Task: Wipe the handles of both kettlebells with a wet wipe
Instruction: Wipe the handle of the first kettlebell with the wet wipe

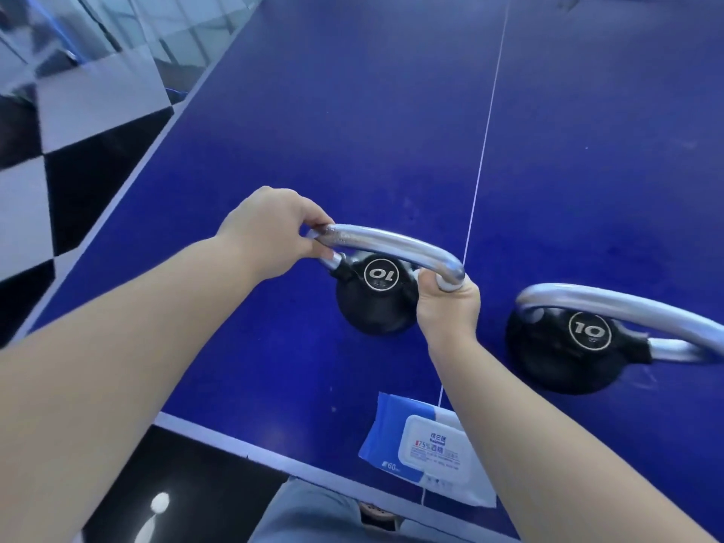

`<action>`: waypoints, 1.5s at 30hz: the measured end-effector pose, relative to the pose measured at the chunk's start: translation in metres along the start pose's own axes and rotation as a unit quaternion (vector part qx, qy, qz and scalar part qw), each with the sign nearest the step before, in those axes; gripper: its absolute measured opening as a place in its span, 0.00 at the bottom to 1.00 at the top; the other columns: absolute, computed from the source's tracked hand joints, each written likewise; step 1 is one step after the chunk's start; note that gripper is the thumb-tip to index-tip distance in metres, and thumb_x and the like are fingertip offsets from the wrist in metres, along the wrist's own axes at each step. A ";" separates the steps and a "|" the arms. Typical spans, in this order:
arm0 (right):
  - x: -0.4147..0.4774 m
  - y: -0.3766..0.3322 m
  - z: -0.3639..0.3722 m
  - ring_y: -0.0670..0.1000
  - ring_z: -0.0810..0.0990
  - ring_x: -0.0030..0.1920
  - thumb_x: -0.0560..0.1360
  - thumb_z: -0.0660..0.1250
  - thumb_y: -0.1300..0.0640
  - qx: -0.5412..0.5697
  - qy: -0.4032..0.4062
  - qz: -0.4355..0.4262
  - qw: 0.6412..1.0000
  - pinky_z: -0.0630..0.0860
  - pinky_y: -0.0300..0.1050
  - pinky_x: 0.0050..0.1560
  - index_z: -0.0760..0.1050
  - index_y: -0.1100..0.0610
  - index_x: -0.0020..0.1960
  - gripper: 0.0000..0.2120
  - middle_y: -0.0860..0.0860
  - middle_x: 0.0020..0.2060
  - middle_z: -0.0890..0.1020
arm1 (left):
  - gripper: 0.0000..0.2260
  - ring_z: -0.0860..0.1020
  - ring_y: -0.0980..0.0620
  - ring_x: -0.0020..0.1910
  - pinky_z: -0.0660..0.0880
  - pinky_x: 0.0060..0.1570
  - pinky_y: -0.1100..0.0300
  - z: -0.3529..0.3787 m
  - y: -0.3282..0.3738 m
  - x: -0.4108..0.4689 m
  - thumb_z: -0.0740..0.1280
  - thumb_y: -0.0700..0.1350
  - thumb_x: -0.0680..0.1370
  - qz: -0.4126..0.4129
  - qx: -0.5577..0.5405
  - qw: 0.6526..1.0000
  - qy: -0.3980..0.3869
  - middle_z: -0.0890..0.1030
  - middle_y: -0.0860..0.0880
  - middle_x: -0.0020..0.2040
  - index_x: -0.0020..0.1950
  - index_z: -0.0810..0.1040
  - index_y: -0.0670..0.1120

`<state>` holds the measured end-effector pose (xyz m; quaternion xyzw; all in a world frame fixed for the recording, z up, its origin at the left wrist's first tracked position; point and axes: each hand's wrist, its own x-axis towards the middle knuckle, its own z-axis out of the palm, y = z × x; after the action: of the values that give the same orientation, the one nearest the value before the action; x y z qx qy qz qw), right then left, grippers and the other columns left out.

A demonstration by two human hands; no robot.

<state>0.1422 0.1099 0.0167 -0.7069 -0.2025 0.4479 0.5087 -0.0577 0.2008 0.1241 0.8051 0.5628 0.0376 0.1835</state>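
Two black kettlebells marked 10 stand on a blue table [391,131]. The left kettlebell [376,303] has a chrome handle [391,243]. My left hand [270,233] grips the left end of that handle. My right hand [448,307] is closed around its right end, with a bit of white wet wipe [446,284] showing between fingers and metal. The right kettlebell [568,350] stands apart, its chrome handle [627,307] untouched.
A blue and white pack of wet wipes [427,444] lies at the table's near edge, lid closed. A white line [489,111] runs down the table. A black and white checkered floor [58,150] lies left of the table, my knees below.
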 end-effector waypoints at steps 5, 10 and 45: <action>-0.002 -0.006 -0.004 0.47 0.65 0.31 0.74 0.67 0.59 -0.041 -0.003 -0.014 0.999 0.65 0.36 0.26 0.74 0.59 0.38 0.07 0.49 0.30 0.68 | 0.18 0.76 0.51 0.43 0.79 0.45 0.46 0.001 -0.008 0.002 0.74 0.60 0.68 0.013 -0.010 1.000 -0.005 0.82 0.55 0.44 0.55 0.83 0.56; -0.002 -0.018 -0.014 0.49 0.64 0.29 0.72 0.67 0.55 -0.169 -0.017 -0.067 0.983 0.64 0.44 0.28 0.69 0.58 0.33 0.12 0.48 0.27 0.69 | 0.16 0.77 0.51 0.41 0.79 0.44 0.48 0.001 -0.013 0.002 0.74 0.60 0.69 0.026 -0.019 0.999 -0.008 0.82 0.55 0.43 0.53 0.83 0.56; -0.020 -0.092 0.048 0.57 0.81 0.34 0.62 0.69 0.71 -0.747 -0.066 -0.326 0.576 0.62 0.46 0.38 0.58 0.55 0.33 0.21 0.51 0.30 0.77 | 0.11 0.76 0.50 0.48 0.77 0.45 0.54 0.000 -0.014 0.002 0.74 0.57 0.70 0.042 -0.004 0.999 -0.008 0.81 0.55 0.44 0.51 0.83 0.57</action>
<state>0.1069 0.1580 0.1045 -0.6913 -0.7152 -0.0120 -0.1024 -0.0697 0.2067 0.1194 0.8277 0.5268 0.0413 0.1891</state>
